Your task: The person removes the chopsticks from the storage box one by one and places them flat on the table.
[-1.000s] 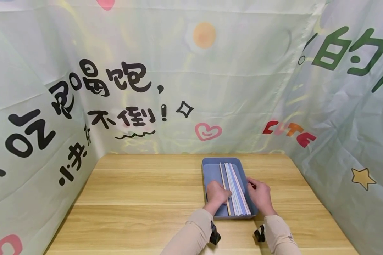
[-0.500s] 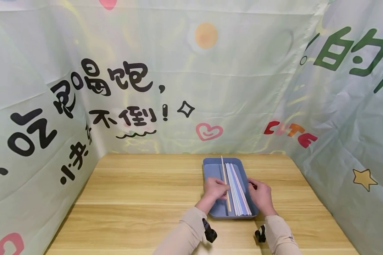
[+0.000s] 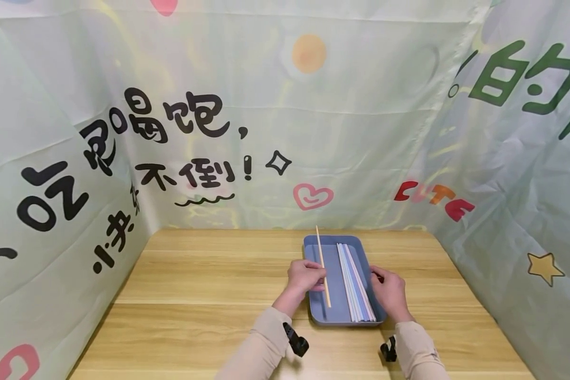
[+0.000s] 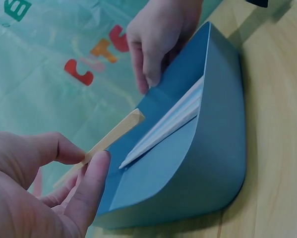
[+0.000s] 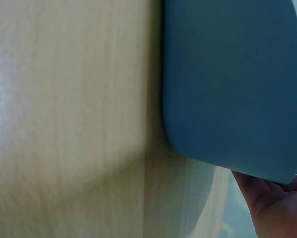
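My left hand (image 3: 305, 275) pinches one pale wooden chopstick (image 3: 320, 248) between thumb and fingers, above the left side of a blue rectangular tray (image 3: 333, 321). In the left wrist view the squared end of that chopstick (image 4: 119, 130) points up past my fingertips, in front of the tray wall (image 4: 220, 124). Several pastel chopsticks (image 3: 354, 285) lie lengthwise on the tray's right side. My right hand (image 3: 390, 289) grips the tray's right rim, its fingers curled over the edge. From the right wrist, only part of that hand (image 5: 282, 208) shows beside the tray (image 5: 227, 89).
The tray stands on a wooden table (image 3: 209, 295), towards its right half. Fabric curtains (image 3: 266, 132) with printed letters and shapes enclose the table at the back and both sides.
The wooden chopstick has been lifted from beside the pastel ones. My left hand has carried it up and to the left. My right hand has stayed at the tray rim.
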`<action>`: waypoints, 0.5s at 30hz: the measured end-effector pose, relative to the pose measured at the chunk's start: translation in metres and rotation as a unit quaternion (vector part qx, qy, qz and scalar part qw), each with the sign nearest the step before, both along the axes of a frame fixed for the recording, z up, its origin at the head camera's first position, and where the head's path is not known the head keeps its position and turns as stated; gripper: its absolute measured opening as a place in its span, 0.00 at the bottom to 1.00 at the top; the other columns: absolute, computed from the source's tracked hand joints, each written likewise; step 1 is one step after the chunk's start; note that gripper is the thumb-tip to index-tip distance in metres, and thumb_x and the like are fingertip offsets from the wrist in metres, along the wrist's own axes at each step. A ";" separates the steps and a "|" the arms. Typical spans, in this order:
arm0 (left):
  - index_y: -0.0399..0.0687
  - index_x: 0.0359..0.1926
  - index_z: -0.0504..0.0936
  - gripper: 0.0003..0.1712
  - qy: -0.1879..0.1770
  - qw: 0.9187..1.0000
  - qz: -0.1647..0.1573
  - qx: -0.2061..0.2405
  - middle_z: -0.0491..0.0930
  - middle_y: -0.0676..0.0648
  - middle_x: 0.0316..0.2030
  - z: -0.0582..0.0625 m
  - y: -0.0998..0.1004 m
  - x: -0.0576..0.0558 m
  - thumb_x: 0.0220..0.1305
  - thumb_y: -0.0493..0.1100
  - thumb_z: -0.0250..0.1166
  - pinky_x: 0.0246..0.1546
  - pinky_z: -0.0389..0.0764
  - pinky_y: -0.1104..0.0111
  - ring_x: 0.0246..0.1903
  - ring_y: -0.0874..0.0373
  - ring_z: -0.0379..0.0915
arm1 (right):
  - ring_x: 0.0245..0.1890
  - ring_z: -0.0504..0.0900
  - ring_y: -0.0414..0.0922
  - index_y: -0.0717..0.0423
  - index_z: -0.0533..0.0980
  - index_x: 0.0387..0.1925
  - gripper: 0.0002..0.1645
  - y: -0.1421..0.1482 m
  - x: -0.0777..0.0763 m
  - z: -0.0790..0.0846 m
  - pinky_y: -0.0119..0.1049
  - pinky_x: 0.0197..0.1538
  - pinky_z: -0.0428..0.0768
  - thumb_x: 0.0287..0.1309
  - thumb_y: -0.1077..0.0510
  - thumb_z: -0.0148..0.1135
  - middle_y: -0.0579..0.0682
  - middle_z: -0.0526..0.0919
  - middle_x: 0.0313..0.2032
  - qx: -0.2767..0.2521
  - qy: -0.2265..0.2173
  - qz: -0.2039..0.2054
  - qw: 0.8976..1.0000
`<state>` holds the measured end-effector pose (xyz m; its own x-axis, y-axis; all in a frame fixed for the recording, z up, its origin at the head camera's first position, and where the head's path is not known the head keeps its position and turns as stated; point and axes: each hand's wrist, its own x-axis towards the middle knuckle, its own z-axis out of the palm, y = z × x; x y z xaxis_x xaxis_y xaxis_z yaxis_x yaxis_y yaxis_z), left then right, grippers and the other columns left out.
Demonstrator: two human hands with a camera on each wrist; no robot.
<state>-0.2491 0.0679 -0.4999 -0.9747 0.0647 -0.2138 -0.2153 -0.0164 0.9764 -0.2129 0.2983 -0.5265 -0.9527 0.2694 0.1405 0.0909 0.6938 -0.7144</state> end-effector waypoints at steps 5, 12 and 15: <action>0.35 0.39 0.87 0.09 -0.004 1.000 0.005 -0.002 0.84 0.44 0.28 -0.002 -0.011 -0.004 0.55 0.30 0.69 0.27 0.91 0.68 0.25 0.59 0.82 | 0.40 0.83 0.52 0.68 0.79 0.63 0.22 0.001 0.000 -0.001 0.29 0.31 0.77 0.74 0.63 0.55 0.70 0.86 0.53 -0.002 -0.002 0.002 1.000; 0.34 0.40 0.86 0.11 -0.011 1.000 0.009 -0.006 0.84 0.44 0.28 -0.006 -0.027 -0.006 0.54 0.28 0.68 0.27 0.91 0.68 0.25 0.58 0.82 | 0.42 0.84 0.53 0.68 0.79 0.63 0.22 0.001 0.000 -0.001 0.28 0.33 0.78 0.73 0.63 0.56 0.70 0.86 0.53 -0.001 0.000 0.002 1.000; 0.34 0.41 0.87 0.11 -0.012 1.000 0.008 -0.005 0.84 0.44 0.30 -0.008 -0.034 -0.007 0.54 0.29 0.68 0.27 0.91 0.67 0.25 0.58 0.81 | 0.43 0.84 0.54 0.68 0.80 0.62 0.22 0.001 -0.001 0.000 0.28 0.34 0.78 0.73 0.63 0.56 0.70 0.86 0.53 0.001 0.003 0.000 1.000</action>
